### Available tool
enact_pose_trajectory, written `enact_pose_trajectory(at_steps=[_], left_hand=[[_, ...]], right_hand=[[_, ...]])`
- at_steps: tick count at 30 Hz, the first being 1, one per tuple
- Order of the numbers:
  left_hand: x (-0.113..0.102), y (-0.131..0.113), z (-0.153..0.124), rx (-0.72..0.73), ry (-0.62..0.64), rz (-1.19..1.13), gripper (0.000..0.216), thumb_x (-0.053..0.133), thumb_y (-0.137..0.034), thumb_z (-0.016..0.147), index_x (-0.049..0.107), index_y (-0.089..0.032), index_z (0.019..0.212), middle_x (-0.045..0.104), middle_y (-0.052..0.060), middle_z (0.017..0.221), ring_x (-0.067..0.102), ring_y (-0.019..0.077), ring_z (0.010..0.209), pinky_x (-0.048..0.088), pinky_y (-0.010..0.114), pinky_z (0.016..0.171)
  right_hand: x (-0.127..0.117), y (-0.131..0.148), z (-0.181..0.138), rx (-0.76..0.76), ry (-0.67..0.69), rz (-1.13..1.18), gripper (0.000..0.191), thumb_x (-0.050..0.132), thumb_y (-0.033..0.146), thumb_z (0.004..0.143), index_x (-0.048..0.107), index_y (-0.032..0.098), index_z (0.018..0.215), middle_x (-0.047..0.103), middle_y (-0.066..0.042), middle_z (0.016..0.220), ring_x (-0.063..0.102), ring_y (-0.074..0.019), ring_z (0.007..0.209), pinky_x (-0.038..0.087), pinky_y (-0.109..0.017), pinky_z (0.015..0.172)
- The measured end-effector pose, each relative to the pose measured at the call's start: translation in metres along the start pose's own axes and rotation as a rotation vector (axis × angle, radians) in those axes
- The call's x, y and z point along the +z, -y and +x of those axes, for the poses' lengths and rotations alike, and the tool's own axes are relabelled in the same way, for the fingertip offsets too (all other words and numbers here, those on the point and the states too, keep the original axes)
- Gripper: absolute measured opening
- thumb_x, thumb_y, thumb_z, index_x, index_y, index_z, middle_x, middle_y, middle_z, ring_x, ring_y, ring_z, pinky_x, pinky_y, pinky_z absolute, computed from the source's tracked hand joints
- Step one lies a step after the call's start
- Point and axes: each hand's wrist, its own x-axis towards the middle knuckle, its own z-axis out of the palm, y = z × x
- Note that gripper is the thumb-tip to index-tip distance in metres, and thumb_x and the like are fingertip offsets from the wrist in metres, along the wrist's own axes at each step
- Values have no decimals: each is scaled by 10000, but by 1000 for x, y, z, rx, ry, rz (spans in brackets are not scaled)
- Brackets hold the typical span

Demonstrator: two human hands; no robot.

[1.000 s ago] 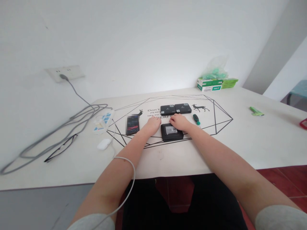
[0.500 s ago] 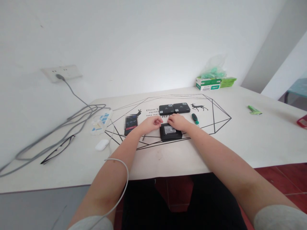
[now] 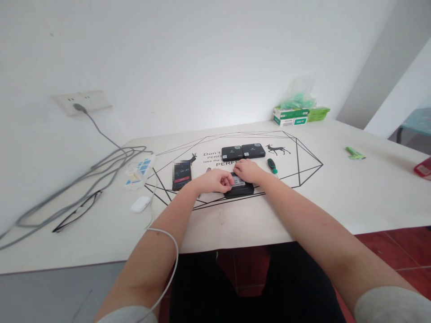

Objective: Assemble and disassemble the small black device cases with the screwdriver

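Observation:
A flat black box lies on the table in front of me, with a white-labelled plate or drive inside its top. My left hand is at its left edge, fingers curled together; whatever they may pinch is hidden. Over the far right part of the box rests my right hand, its fingers bent around that edge. Behind the hands are two similar black boxes, a left one and a right one, side by side. A green-and-black screwdriver lies to the right of my right hand.
A phone, white earbud case and clear parts box are at left, beside glasses and a grey cable. A white cord crosses my left forearm. Green-and-white boxes stand at the back right.
My left hand has moved down and right onto the left edge of the box, covering more of it. My right hand stays on the far right part. The view has shifted slightly.

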Motion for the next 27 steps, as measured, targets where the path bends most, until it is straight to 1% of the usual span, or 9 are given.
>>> enact_pose_trajectory(at_steps=[4,8,12,14,17,21,24,27], left_hand=[[2,0,0,10,-8,-12,188,748,-309,701,759,-224,869,726,3,730,675,184,680,500,287,644],[2,4,1,33,-20,-30,164,752,-301,705,774,-232,852,736,5,719,674,181,654,492,279,612],[0,6,1,68,-78,-79,185,765,-311,723,781,-217,881,728,4,737,659,166,667,497,266,620],[0,7,3,89,-133,-135,203,772,-329,736,769,-204,896,716,6,749,652,162,692,507,272,656],[1,10,8,111,-249,-215,252,765,-354,764,743,-189,953,700,6,783,644,162,738,518,302,743],[5,16,17,75,-424,-287,313,748,-344,776,711,-179,1039,689,4,817,631,161,769,503,327,807],[7,22,22,23,-551,-385,341,756,-344,760,692,-177,1050,672,-4,792,617,159,763,483,316,773],[7,26,25,-16,-616,-491,373,783,-380,739,683,-177,1035,678,8,783,608,163,757,465,301,717]], right_hand=[[1,-1,0,-4,-6,12,367,400,328,1087,736,192,1032,718,-148,1225,632,-271,1161,453,-359,1008],[1,-2,1,-5,-24,34,312,466,326,1072,738,188,1002,732,-146,1169,632,-258,1142,456,-324,985],[2,-2,1,-10,-41,65,289,494,312,1060,737,183,971,741,-144,1131,634,-253,1127,456,-316,972],[3,-2,0,-13,-51,84,290,492,294,1054,738,180,954,743,-147,1112,640,-257,1111,457,-328,967],[3,-1,-1,-19,-81,123,276,495,259,1036,741,169,951,744,-151,1085,656,-258,1070,463,-339,949],[-2,5,-1,-37,-174,189,216,516,219,1014,722,156,1017,738,-120,1090,654,-216,1058,462,-304,964],[-7,12,-3,-60,-287,373,195,508,210,1011,696,165,1030,741,-75,1048,654,-173,951,483,-276,900],[-7,18,-6,-104,-354,618,114,590,221,956,689,186,1002,746,-28,954,629,-147,795,488,-262,788]])
